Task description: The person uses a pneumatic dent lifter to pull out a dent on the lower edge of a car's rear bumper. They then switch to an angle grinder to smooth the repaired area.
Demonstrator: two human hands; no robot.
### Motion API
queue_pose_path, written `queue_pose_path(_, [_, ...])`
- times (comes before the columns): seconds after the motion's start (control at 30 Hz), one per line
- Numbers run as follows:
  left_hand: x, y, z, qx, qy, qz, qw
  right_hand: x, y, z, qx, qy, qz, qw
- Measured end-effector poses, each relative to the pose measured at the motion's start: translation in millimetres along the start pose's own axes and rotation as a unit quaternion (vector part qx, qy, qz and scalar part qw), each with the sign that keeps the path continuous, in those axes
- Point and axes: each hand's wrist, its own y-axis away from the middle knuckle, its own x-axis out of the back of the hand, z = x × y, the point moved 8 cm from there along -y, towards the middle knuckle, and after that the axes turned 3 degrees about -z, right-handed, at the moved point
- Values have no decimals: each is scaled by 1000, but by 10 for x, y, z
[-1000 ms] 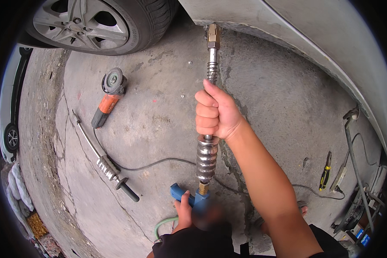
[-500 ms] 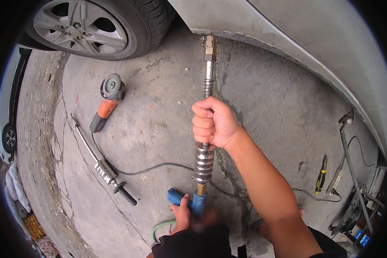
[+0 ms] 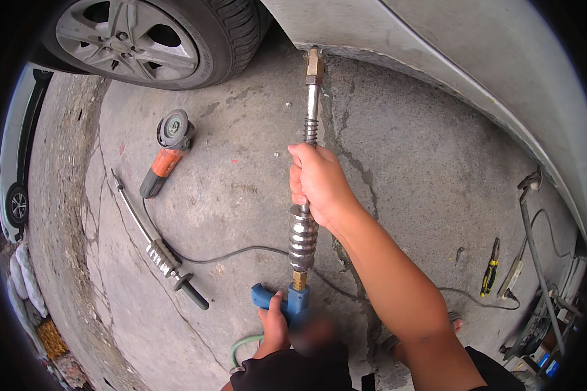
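Observation:
A slide-hammer dent puller spans from the car's lower edge toward me, its brass-coloured far end against that edge. My right hand is closed round its rod, between a spring and the ribbed chrome weight. My left hand is closed on the puller's blue pistol-shaped handle at the near end. Part of that handle is lost in a blur. A green hose curves beside my left hand. The pale car panel rises at the upper right.
An orange angle grinder and a second slide hammer lie on the concrete at left. A cable crosses the floor under the puller. Yellow-black pliers, a power strip and a metal bar lie right. A car wheel stands far left.
The puller's near end and both my hands have shifted slightly left in view, and the weight appears a little higher. My grips look the same. The whole view has shifted slightly.

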Motion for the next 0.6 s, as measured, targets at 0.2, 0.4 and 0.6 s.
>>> queue_pose_path(0.2, [12, -27, 5, -19, 22, 8, 1000, -5, -7, -1, 4, 26, -1, 1000])
queue_pose_path(0.4, [-96, 76, 121, -22, 46, 12, 999, -25, 13, -27, 7, 21, -40, 999])
queue_pose_path(0.6, [-27, 79, 90, -18, 20, 22, 999, 177, 64, 133, 22, 117, 16, 993])
